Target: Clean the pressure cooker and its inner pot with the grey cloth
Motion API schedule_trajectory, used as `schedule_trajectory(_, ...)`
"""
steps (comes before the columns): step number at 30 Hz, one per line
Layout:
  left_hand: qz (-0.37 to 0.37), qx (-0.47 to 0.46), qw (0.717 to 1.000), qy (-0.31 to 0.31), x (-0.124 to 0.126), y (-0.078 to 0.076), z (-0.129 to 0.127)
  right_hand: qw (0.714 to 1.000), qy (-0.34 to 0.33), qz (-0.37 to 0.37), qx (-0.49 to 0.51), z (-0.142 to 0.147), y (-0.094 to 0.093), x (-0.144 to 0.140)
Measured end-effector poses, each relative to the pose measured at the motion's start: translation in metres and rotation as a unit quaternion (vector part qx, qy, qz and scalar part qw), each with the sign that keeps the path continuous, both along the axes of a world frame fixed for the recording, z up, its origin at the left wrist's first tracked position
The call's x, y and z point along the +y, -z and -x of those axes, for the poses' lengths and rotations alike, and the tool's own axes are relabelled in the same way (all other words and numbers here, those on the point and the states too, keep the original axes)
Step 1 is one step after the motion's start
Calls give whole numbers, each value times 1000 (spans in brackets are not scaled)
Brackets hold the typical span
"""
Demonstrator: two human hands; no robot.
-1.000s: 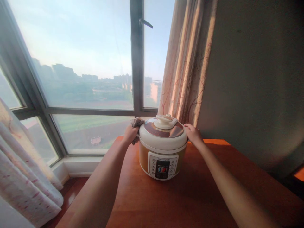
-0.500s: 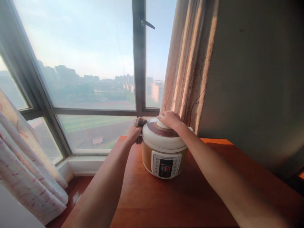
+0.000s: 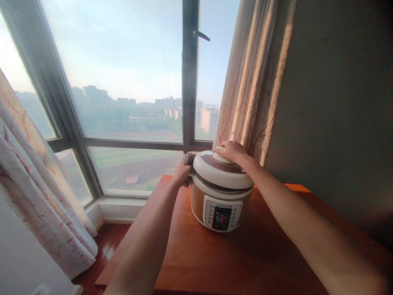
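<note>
Bare right hand (image 3: 231, 150) clamped over the cream knob handle (image 3: 221, 157) on top of the round cream-and-brown lid (image 3: 221, 171), fingers curled around it. Moved there within the last second from the lid's right rim. Lid now tipped up slightly at the front, a dark gap showing between it and the orange-bodied electric pressure cooker (image 3: 221, 205) beneath: judged unlocked and starting to lift, where a moment ago it sat flush. Bare left hand (image 3: 181, 174) closed on a crumpled grey-brown cloth (image 3: 188, 159), pressed against the cooker's left shoulder just as before, apparently bracing the pot. White control panel with dark display (image 3: 221, 212) facing the wearer. Cooker standing on the reddish-brown wooden table (image 3: 215, 254), near its far edge. Behind, beige patterned curtain (image 3: 254, 90) hanging close to the lid, and a large dark-framed window (image 3: 188, 82) beside it. Grey wall (image 3: 337, 102) to the right.
</note>
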State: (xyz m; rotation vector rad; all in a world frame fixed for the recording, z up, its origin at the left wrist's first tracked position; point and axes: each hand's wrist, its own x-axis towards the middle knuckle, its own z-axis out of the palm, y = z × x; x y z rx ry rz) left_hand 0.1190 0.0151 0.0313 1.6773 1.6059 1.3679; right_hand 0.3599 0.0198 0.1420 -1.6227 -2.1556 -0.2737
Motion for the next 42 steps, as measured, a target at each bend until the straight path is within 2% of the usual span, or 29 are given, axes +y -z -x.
schedule_trajectory(5, 5, -2, 1000, 0, 0, 1, 1, 995, -17, -34, 92, -36, -27, 2)
schedule_trajectory(11, -18, -5, 1000, 5, 0, 1, -1, 984, 11, -118, 135, -100, -57, -28)
schedule_trajectory(14, -24, -7, 1000, 5, 0, 0, -1, 983, 30, -138, 121, -134, -63, -49)
schedule_trajectory(17, -29, -11, 999, 7, 2, 0, 0, 984, 54, -127, 111, -168, -55, -66)
schedule_trajectory(19, -20, -17, 1000, -1, 5, 2, 0, 985, 76, -102, 115, -191, -41, -76)
schedule_trajectory(22, -12, -22, 1000, -5, 7, 3, 1, 981, 99, -81, 145, -227, -11, -88)
schedule_trajectory(25, -1, -34, 999, -10, 8, 4, 1, 977, 110, -83, 163, -260, 27, -100)
schedule_trajectory(29, 3, -45, 999, -4, 10, 5, 2, 975, 149, -40, 160, -286, 83, -113)
schedule_trajectory(34, -6, -53, 999, 0, 14, 7, 5, 972, 191, -33, 136, -290, 163, -115)
schedule_trajectory(36, -7, -56, 998, 2, 15, 7, 5, 970, 196, -35, 138, -286, 189, -114)
schedule_trajectory(39, -4, -61, 998, -2, 14, 7, 5, 967, 212, -31, 141, -279, 212, -111)
schedule_trajectory(42, -3, -62, 998, -10, 12, 5, 4, 969, 209, -36, 128, -272, 219, -110)
